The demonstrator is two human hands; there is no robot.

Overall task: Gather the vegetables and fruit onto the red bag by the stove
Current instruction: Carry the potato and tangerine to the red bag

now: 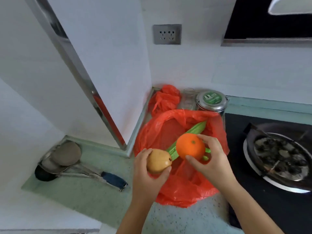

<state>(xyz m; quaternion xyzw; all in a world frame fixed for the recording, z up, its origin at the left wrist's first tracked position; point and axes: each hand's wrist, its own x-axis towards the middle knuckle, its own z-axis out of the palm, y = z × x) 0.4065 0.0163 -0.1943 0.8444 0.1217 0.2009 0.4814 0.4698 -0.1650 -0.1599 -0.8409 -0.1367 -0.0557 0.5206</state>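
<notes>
A red plastic bag (170,130) lies spread flat on the counter, left of the stove. A long green ridged gourd (194,130) lies diagonally on it, and a small green piece (206,157) shows below the orange. My right hand (211,159) is shut on an orange (190,146), held just above the bag's middle. My left hand (148,173) grips a yellow-brown pear (158,160) over the bag's left edge. The two fruits are close together but apart.
A black stove (244,166) with a dirty pan (280,152) is on the right. A metal tin (211,100), a glass jar (187,98) and a crumpled red bag (164,98) stand behind. Ladles (64,157) lie on the counter's left wing.
</notes>
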